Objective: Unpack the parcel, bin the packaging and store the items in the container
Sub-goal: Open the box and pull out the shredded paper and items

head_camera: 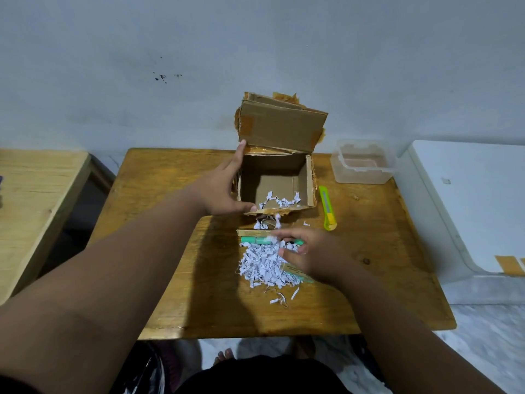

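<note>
Head: pen half under shreds

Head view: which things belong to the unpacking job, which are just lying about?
Job: cardboard box, shredded paper, green pen, clear container, utility knife.
Lying about: wooden bench on the left, white panel on the right, tape scraps on it.

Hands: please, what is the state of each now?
Left hand: open, touching brown cardboard box.
Right hand: over white shredded paper; grip cannot be told.
</note>
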